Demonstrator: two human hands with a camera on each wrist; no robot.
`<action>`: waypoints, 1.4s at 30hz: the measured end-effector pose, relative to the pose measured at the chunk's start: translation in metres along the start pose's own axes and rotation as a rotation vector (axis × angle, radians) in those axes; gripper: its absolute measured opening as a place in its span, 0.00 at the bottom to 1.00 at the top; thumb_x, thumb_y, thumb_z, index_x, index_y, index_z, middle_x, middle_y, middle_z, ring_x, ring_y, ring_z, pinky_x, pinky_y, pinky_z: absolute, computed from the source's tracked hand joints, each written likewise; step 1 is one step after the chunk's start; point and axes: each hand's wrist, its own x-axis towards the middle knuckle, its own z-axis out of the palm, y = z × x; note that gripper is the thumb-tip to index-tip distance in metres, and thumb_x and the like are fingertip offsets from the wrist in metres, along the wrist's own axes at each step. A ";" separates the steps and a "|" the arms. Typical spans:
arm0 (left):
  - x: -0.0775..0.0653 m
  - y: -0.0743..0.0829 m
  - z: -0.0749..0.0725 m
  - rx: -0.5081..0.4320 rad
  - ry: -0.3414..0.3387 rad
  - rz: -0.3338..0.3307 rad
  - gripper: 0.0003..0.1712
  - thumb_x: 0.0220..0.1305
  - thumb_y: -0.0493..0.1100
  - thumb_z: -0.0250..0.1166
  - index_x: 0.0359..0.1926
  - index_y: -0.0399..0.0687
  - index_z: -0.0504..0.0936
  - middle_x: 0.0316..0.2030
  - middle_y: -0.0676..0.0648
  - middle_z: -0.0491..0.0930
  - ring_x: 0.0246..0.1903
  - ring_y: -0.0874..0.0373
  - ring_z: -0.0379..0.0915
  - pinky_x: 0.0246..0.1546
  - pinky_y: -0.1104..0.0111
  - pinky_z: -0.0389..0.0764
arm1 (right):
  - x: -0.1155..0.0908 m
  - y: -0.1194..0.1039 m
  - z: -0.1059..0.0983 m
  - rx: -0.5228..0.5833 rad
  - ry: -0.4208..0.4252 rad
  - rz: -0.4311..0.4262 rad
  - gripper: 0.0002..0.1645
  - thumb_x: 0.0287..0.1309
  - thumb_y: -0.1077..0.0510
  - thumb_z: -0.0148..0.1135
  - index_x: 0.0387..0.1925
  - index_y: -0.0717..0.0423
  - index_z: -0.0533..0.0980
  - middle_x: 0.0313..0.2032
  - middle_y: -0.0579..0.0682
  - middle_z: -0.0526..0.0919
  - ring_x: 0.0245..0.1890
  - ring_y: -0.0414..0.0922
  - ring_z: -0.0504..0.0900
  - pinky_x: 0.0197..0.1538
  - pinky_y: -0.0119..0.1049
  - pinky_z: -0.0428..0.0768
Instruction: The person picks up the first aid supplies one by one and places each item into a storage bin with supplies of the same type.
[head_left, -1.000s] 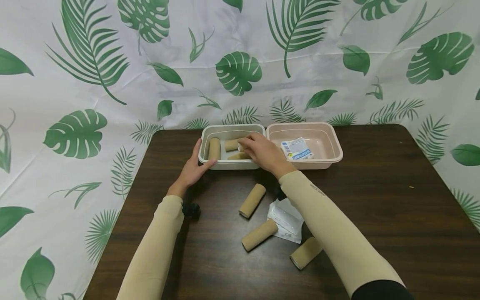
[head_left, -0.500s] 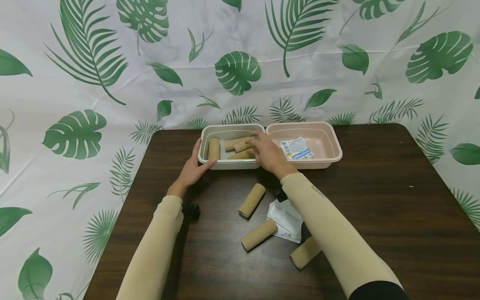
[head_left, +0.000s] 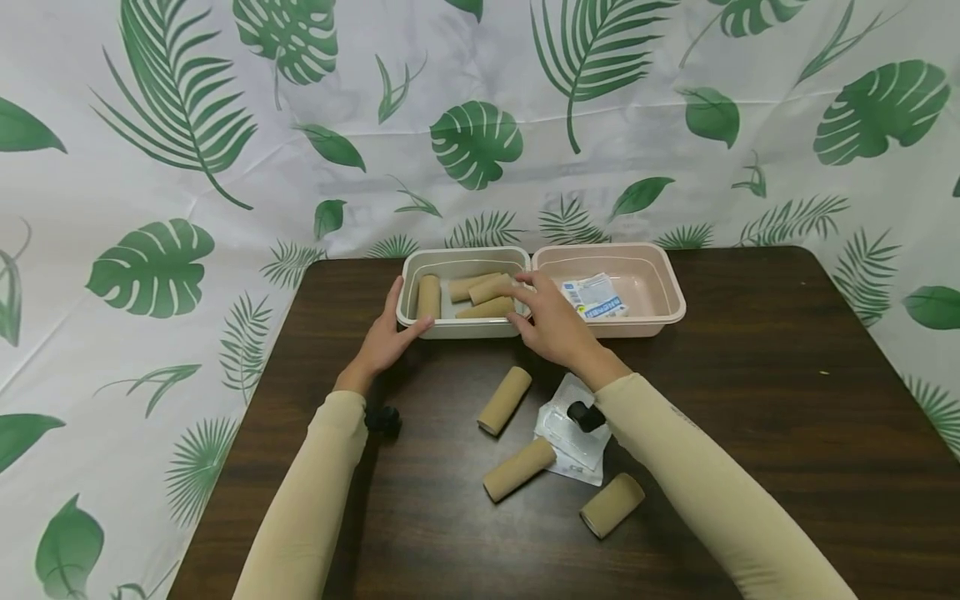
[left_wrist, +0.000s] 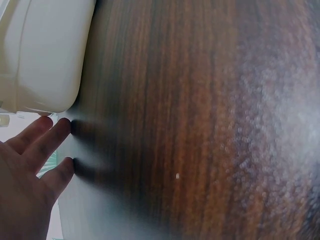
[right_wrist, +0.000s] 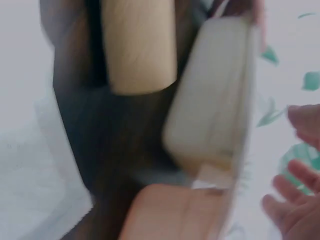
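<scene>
My left hand (head_left: 384, 340) rests against the left front corner of a white plastic tub (head_left: 480, 331), its thumb along the front rim and fingers by the left side. In the left wrist view those fingers (left_wrist: 47, 142) are straight, beside the tub wall. My right hand (head_left: 558, 323) hovers at the tub's right front corner with spread fingers, holding nothing. Inside the tub lie several cardboard tubes: one upright-looking tube (head_left: 428, 297) at the left and a tube (head_left: 489, 289) resting over others at the right. The right wrist view is blurred; the right hand (right_wrist: 295, 200) shows there with parted fingers.
A pink tub (head_left: 645, 329) with a blue-and-white packet (head_left: 594, 297) adjoins the white one. Nearer on the dark table (head_left: 750, 417) lie three cardboard tubes, one (head_left: 505, 401), another (head_left: 519, 470) and a third (head_left: 612, 505), plus clear-and-white packets (head_left: 577, 450). A leaf-print sheet (head_left: 480, 67) hangs behind.
My right hand has let go of a cardboard tube inside the white tub, and has drawn back to the right with its fingers spreading. My left hand has stayed in place.
</scene>
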 end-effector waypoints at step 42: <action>0.001 0.001 0.001 -0.007 0.000 0.007 0.55 0.64 0.66 0.61 0.78 0.67 0.35 0.72 0.37 0.56 0.66 0.38 0.60 0.62 0.42 0.60 | -0.161 -0.069 0.035 -0.092 -0.254 -0.099 0.27 0.50 0.53 0.75 0.55 0.46 0.80 0.60 0.56 0.72 0.61 0.52 0.70 0.53 0.49 0.76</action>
